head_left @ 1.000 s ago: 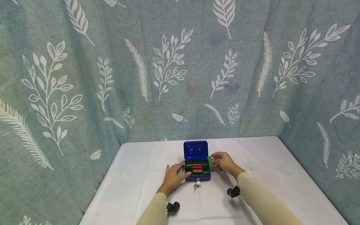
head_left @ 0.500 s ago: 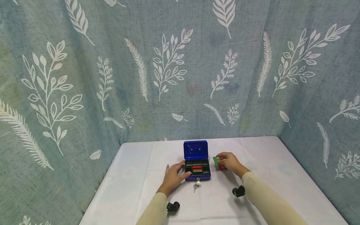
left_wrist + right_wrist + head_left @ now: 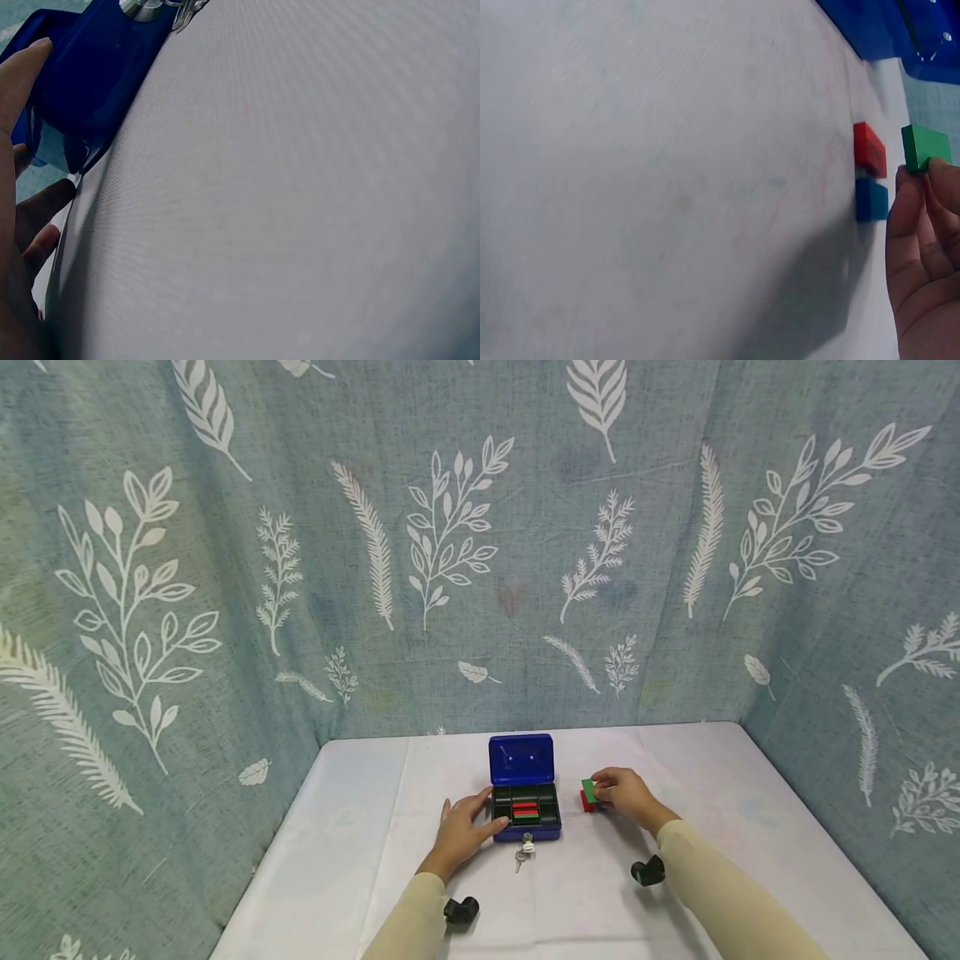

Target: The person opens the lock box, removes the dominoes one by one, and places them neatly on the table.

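Observation:
My left hand (image 3: 461,833) rests at the left side of an open blue cash box (image 3: 546,835), fingers extended and thumb over its front left rim. Its black coin tray (image 3: 502,795) holds red pieces (image 3: 524,805) and a green piece (image 3: 527,816) in the middle compartment. To the box's right, my right hand (image 3: 630,795) pinches a flat green block (image 3: 928,146) between thumb and fingertips. In the right wrist view the green block is raised beside a red block (image 3: 870,150) and a blue block (image 3: 871,201), which lie on the cloth.
A small bunch of keys (image 3: 524,853) hangs from the lock at the box's front. The box's lid (image 3: 522,760) stands upright at the back. White cloth covers the table (image 3: 375,877), and a leaf-patterned curtain (image 3: 525,568) encloses its back and sides.
My right hand has moved right, away from the box, carrying the green block to above the red block. The left hand stays on the box.

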A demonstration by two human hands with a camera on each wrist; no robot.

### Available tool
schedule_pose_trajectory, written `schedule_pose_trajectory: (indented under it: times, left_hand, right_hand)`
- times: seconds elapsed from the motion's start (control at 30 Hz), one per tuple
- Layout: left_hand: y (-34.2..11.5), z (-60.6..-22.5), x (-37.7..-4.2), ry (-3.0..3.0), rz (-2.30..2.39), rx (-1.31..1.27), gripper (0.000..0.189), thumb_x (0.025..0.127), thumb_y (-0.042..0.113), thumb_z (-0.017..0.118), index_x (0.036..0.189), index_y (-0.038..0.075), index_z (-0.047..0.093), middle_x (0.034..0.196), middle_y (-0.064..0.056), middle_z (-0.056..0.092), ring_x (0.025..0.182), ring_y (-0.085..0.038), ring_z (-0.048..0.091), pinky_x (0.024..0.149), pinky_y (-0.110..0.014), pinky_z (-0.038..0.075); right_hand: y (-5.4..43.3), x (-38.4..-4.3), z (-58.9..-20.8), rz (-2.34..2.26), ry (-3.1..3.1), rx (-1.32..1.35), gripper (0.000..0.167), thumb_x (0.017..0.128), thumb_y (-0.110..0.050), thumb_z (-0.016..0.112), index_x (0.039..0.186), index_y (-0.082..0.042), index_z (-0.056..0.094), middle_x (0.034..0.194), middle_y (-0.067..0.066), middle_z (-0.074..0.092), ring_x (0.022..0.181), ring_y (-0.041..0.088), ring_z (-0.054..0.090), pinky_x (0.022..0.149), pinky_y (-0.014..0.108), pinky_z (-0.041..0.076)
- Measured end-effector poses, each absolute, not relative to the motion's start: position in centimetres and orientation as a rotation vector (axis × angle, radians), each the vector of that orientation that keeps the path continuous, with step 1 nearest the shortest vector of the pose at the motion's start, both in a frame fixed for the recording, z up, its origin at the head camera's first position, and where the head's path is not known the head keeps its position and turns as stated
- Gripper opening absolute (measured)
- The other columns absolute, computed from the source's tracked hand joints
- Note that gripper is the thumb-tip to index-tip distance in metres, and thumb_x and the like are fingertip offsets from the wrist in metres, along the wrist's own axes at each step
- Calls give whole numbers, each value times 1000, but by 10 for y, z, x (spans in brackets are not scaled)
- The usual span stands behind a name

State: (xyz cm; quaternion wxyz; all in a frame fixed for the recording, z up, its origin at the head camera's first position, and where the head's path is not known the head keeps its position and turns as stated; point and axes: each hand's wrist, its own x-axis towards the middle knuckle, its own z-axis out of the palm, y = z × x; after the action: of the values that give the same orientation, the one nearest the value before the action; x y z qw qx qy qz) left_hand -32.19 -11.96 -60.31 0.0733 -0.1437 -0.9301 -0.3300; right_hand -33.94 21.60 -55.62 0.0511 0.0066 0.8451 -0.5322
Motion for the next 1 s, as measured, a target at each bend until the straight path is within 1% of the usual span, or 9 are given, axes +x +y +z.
schedule_pose_trajectory:
  times: [0.17,0.37,0.6,0.8,0.87,1.0]
  left_hand:
    - [-120,-604,-322,-2798,-990,-431,83,78,74,60,146,27,48,132,-1,59,129,-25,47,115,-58,3]
    - [-120,-605,-323,-2794,-989,-434,83,78,74,59,146,27,48,132,0,60,129,-25,47,115,-58,2]
    - [-120,-605,-322,-2793,-995,-440,83,78,73,60,146,27,48,132,-1,60,129,-26,47,115,-58,3]
    - [-119,-604,-323,-2807,-988,-428,84,78,76,58,146,27,47,132,0,60,129,-26,46,115,-57,1]
    - [-119,-604,-323,-2811,-981,-426,85,78,76,57,146,27,47,132,0,60,130,-26,46,115,-57,2]
    - [-119,-604,-323,-2815,-970,-423,85,78,76,57,146,27,47,132,-1,60,130,-27,46,115,-58,2]
  right_hand:
    - [224,-338,-560,-1625,2559,69,28,89,4,64,118,5,63,98,11,65,85,20,61,70,33,58]
    - [229,-337,-562,-1629,2576,100,28,88,6,65,116,7,63,94,12,64,80,20,61,68,33,58]
    - [234,-335,-567,-1595,2591,142,27,88,5,65,115,6,64,91,11,64,78,19,60,65,30,57]
    - [239,-334,-567,-1608,2587,143,27,89,5,63,116,9,62,89,11,65,73,20,62,63,31,56]
    - [240,-334,-567,-1599,2587,146,27,90,5,62,116,9,61,89,12,65,73,20,63,63,31,56]
    - [240,-333,-567,-1530,2623,176,27,91,-2,63,116,8,62,88,10,66,74,20,64,65,31,56]
